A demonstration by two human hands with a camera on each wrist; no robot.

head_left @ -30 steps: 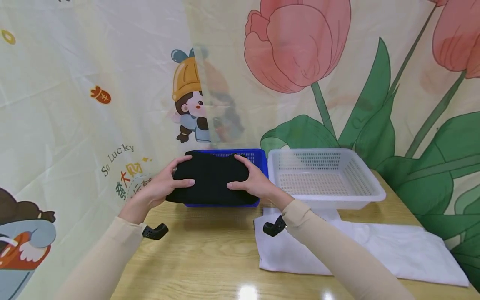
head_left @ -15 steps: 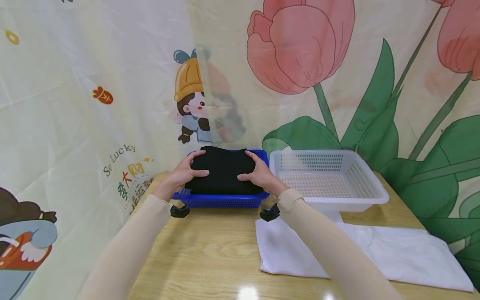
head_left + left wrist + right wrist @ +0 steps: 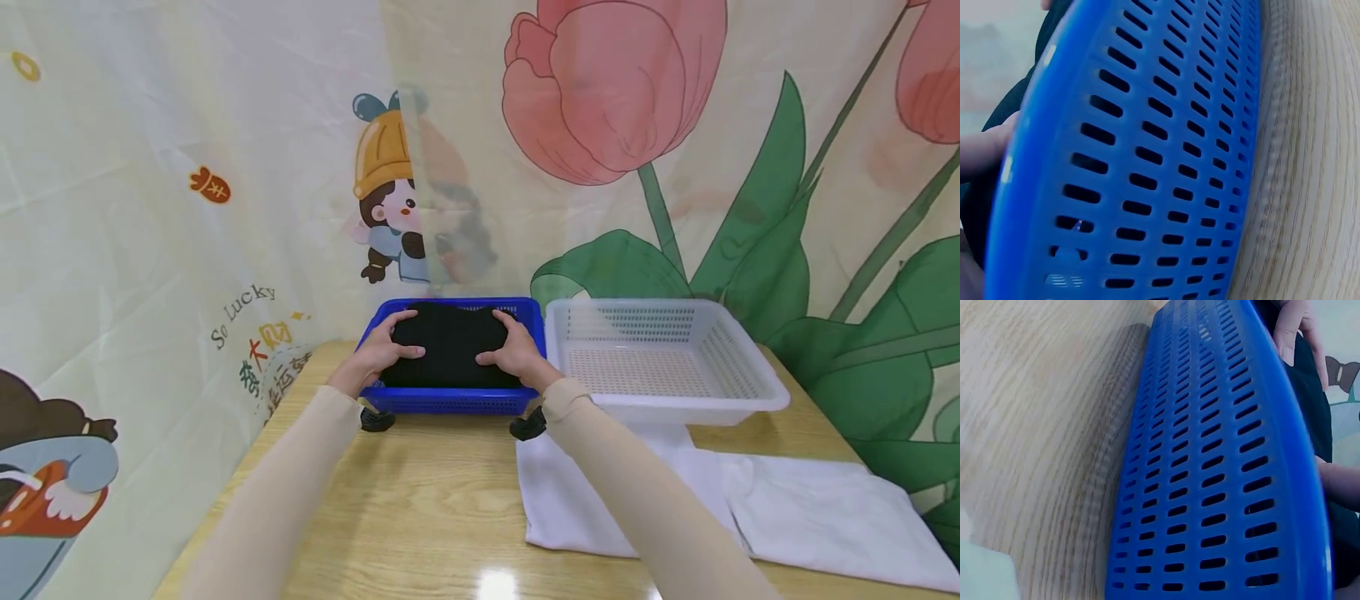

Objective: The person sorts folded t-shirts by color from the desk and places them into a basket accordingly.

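A folded black cloth (image 3: 450,346) lies within the blue perforated basket (image 3: 450,402), its top just about level with the rim. My left hand (image 3: 381,348) grips the cloth's left end, thumb on the near side and fingers towards the far side. At the opposite end my right hand (image 3: 519,353) holds it in the same way. Both wrist views are mostly filled by the basket's slotted wall (image 3: 1160,150), which hides much of each hand. Over the rim in the right wrist view, a strip of dark cloth (image 3: 1310,394) and some fingers show.
To the right stands a white perforated basket (image 3: 667,404), close beside the blue one. Folded white cloth (image 3: 825,512) lies on the wooden table (image 3: 435,500) in front of it, partly under my right sleeve. A printed curtain (image 3: 285,150) hangs behind.
Both hands have carried the black cloth forward and slightly right, then down into the blue basket. It was in front of and above the basket a second ago.
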